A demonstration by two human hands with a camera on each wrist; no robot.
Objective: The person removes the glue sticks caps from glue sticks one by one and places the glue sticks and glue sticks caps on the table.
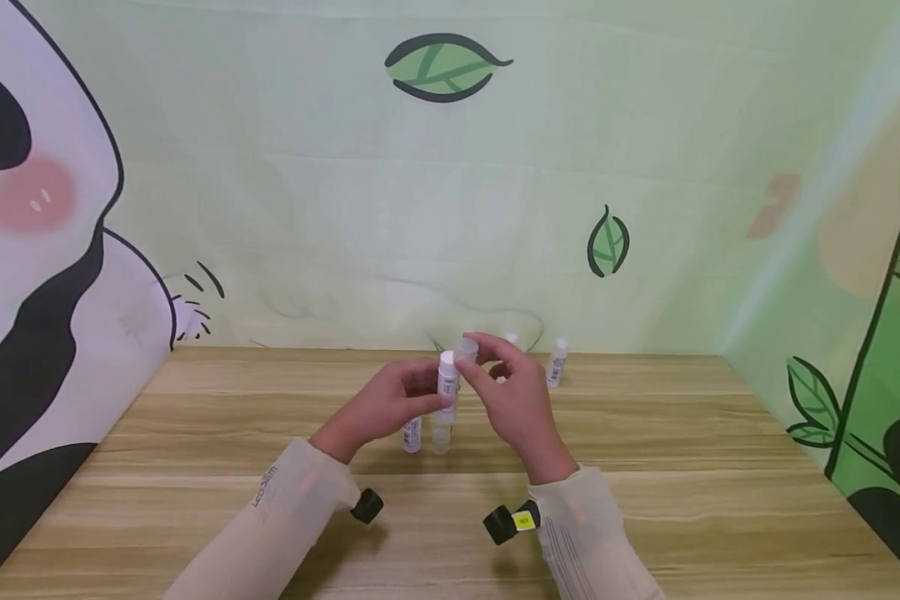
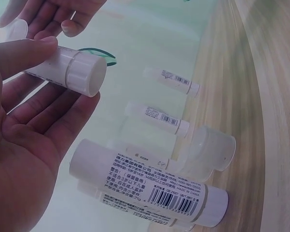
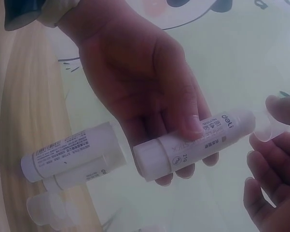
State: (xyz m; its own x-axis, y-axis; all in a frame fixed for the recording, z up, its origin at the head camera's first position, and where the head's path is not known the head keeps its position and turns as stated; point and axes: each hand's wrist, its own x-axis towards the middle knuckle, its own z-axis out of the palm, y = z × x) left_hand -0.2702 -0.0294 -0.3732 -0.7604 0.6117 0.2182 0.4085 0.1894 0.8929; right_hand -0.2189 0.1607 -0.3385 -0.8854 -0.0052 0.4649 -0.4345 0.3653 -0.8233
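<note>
My left hand (image 1: 393, 404) grips a white glue stick (image 1: 447, 379) around its body, thumb across the front, holding it above the table. In the right wrist view this glue stick (image 3: 198, 145) shows its "deli" lettering, and its uncapped top points toward my right hand (image 3: 275, 164). Between thumb and fingers, my right hand (image 1: 513, 392) pinches a translucent cap (image 1: 466, 348), right at the top of the stick. The left wrist view shows the white base of the held glue stick (image 2: 87, 73), with the cap (image 2: 17, 30) partly behind my left hand (image 2: 34, 145).
Below my hands a glue stick (image 1: 412, 435) stands on the wooden table (image 1: 270, 517), with translucent caps (image 1: 441, 440) beside it. Another glue stick (image 1: 558, 362) stands farther back on the right, near the printed backdrop (image 1: 307, 208). One more (image 1: 512, 339) is mostly hidden by my right hand.
</note>
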